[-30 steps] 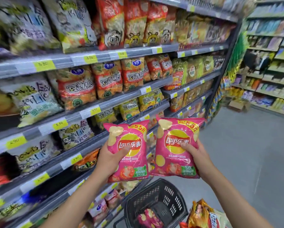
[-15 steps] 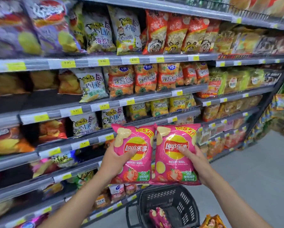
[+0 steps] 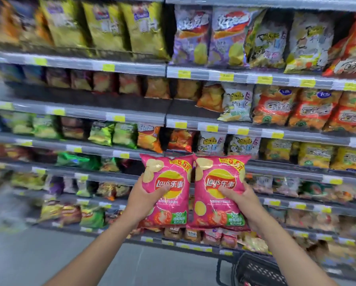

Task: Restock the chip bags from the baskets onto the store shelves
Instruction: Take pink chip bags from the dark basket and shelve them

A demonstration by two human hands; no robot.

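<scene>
Upright, tops up, left bag (image 3: 171,172), right bag (image 3: 218,174)

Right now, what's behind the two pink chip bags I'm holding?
Shelves of snacks: white bags show just above the pink bags, small red packs just below. Whatever sits directly behind them is covered.

The pink bags (image 3: 173,207) (now touching) face the shelves (image 3: 80,65) squarely — basket (image 3: 255,269) shifted right.
</scene>
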